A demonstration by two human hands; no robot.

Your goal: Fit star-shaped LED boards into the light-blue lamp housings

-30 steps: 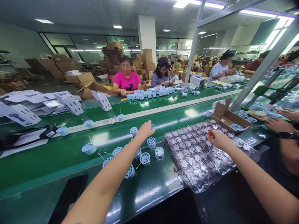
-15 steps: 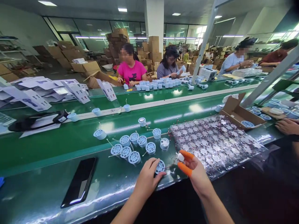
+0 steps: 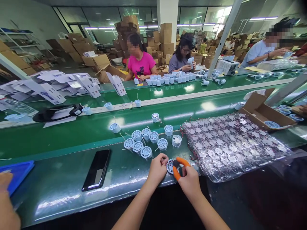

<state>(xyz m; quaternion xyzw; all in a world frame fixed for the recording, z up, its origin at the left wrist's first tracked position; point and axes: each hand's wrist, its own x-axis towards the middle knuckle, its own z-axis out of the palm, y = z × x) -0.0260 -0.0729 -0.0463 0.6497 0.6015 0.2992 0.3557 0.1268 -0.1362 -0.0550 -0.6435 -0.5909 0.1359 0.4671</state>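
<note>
My left fingers (image 3: 160, 162) are curled shut against the rim of a pale blue plastic spool (image 3: 170, 166), while my right fingers (image 3: 176, 172), capped in orange finger cots, sit bent and nearly closed right beside it, over a small dark piece (image 3: 176, 163) at the spool's face; I cannot tell whether they actually grip that piece. Far off, cardboard cartons (image 3: 124, 32) stand stacked beyond the line, and three co-workers sit along the far side, the nearest in a pink T-shirt (image 3: 140, 65). Two green conveyor belts run across my view, and the spool lies on the near one, the surface (image 3: 59, 179) at its front edge. To the right of my hands lies a large clear bag (image 3: 232, 147) of star-patterned boards with wires, touching the spool's side of the belt, and an open cardboard box (image 3: 263, 113) holds another spool beyond it. To the left lies a black smartphone (image 3: 97, 170), and a separate hand (image 3: 6, 204) rests at a blue tray (image 3: 16, 174). About a dozen similar spools (image 3: 146, 152) with thin wires sit clustered just above my hands.
</note>
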